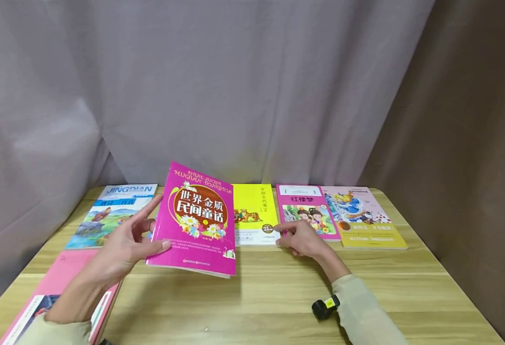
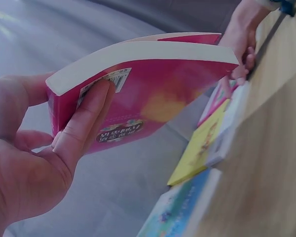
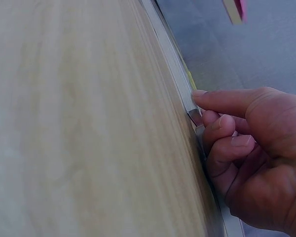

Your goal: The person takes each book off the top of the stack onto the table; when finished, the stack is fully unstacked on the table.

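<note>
My left hand (image 1: 116, 249) holds a magenta paperback book (image 1: 166, 225) up off the table, its front cover facing me, the thumb on the front at the lower left. Fingers press against the back cover beside a barcode in the left wrist view. My right hand (image 1: 306, 238) is at the lower right corner of a yellow book (image 1: 252, 194) lying on the table. Its fingers are curled, and in the right wrist view the fingertips pinch at the book's edge. Part of the yellow book is hidden behind the magenta one.
On the wooden table (image 1: 269, 302), a pink comic-style book (image 1: 288, 203) and a pink-and-yellow book (image 1: 369, 235) lie to the right. A blue-green book (image 1: 101, 218) and a pink book (image 1: 62, 273) lie at left. A grey curtain (image 1: 252, 96) hangs behind.
</note>
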The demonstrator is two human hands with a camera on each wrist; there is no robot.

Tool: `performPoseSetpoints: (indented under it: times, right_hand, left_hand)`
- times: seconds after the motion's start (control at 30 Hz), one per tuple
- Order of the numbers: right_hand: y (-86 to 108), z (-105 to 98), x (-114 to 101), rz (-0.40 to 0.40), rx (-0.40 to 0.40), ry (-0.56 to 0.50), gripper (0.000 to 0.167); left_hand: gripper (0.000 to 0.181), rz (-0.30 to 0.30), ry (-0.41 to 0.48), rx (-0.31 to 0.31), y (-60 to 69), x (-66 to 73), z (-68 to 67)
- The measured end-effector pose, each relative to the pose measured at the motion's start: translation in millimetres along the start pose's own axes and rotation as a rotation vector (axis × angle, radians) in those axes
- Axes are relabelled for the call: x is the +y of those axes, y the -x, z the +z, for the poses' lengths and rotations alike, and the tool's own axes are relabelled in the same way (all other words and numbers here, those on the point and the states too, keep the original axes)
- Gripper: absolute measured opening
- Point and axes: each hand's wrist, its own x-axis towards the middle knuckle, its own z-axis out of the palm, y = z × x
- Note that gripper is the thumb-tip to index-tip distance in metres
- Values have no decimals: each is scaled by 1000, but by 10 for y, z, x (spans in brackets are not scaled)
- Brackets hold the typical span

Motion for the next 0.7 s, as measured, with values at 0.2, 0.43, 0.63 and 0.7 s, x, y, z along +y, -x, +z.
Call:
performPoseSetpoints:
  times: [0.2,0.43,0.63,0.7]
  right_hand:
    - [-1,-34,14,-2,-3,12,42]
    - [-12,-37,25,-5,-18,4,43]
    - [-9,-29,21,15,6,0,42]
    - [-7,-17,21,11,-2,0,42]
  left_hand:
    - [101,-83,-14,20,251,-135,74]
    - [103,-229,-34,74,486,-335,152]
    - [105,-367,-82,72,612,-416,143]
    - [105,-386,-97,60,673,-451,106]
